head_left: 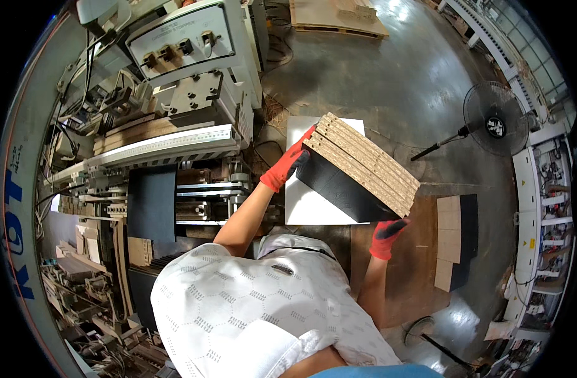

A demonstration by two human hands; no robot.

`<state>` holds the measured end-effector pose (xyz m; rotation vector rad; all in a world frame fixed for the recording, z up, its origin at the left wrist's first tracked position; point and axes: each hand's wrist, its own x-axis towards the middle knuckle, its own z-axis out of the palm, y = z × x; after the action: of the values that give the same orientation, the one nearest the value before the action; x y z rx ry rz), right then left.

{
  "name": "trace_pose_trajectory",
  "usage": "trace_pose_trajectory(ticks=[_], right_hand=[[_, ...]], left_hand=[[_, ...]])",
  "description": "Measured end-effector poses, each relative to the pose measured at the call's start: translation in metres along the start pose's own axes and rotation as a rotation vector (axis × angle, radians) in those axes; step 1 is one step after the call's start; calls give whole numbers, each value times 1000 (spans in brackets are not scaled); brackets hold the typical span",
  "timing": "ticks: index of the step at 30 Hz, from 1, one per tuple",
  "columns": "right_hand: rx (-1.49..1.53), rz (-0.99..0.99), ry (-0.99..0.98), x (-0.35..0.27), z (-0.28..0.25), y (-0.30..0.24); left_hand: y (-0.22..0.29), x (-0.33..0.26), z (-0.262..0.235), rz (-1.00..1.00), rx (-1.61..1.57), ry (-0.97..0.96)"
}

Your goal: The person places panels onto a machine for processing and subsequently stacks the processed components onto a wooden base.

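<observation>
A thick stack of black boards with speckled tan edges (362,167) is slanting over a flat white board (313,205). The red-gloved left hand (286,167) and red-gloved right hand (386,239) are gripping its ends, fingers bent, partly hidden.

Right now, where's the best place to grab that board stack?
Probably at both ends: left grip from the left, right grip from the right, pinching across the layers. The board stack is long, slants across the view and has several layers, so holding one end alone might let boards slide.
</observation>
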<state>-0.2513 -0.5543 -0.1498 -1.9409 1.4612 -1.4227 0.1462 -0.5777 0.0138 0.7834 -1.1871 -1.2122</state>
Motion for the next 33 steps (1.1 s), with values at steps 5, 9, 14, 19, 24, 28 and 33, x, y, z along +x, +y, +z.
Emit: trace_pose_trajectory(ticks=[5, 9, 14, 19, 24, 28, 33], right_hand=[[201, 10, 200, -14, 29, -13], [3, -190, 228, -9, 30, -33], [161, -142, 229, -3, 26, -45], [107, -42, 183, -22, 30, -32], [125, 161, 192, -54, 40, 11], [59, 48, 187, -44, 36, -5], [-443, -432, 322, -22, 30, -37]], left_hand=[[-9, -14, 3, -1, -39, 39], [-16, -25, -5, -89, 96, 79], [5, -18, 3, -56, 79, 36], [-3, -15, -1, 34, 55, 72], [8, -11, 11, 21, 2, 62], [5, -14, 9, 42, 43, 88], [-1, -12, 6, 38, 9, 66]])
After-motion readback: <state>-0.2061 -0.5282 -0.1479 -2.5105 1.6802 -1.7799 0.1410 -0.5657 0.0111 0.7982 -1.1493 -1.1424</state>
